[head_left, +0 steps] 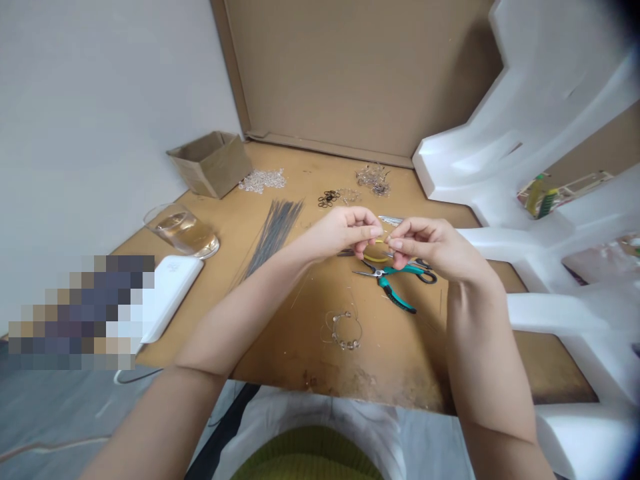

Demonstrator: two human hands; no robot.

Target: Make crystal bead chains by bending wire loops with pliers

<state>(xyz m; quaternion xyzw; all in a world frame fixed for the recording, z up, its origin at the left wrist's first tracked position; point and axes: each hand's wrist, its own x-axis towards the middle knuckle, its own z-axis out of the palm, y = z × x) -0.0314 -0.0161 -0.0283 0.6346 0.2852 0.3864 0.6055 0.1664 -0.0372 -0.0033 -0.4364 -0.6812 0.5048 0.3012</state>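
Note:
My left hand (pixel 354 231) and my right hand (pixel 421 245) are raised close together over the middle of the table. Both are closed in a pinch, fingertips almost meeting. Whatever they hold is too small and fine to make out. Just below them lie pliers with teal handles (pixel 397 293), jaws pointing left, and a tool with black loop handles (pixel 427 275). A yellow ring-shaped thing (pixel 375 252) shows partly behind my fingers. Nearer to me, a thin wire ring with clear beads (pixel 349 343) rests on the table. Left of my left hand is a bundle of grey wires (pixel 275 230).
On the brown table (pixel 300 360), a cardboard box (pixel 213 163), clear beads (pixel 263 180), black loops (pixel 329 199) and a beaded wire pile (pixel 373 177) stand farther back. A glass of liquid (pixel 183 230) and a white power bank (pixel 173 293) are left. White moulded plastic (pixel 465 160) borders the right.

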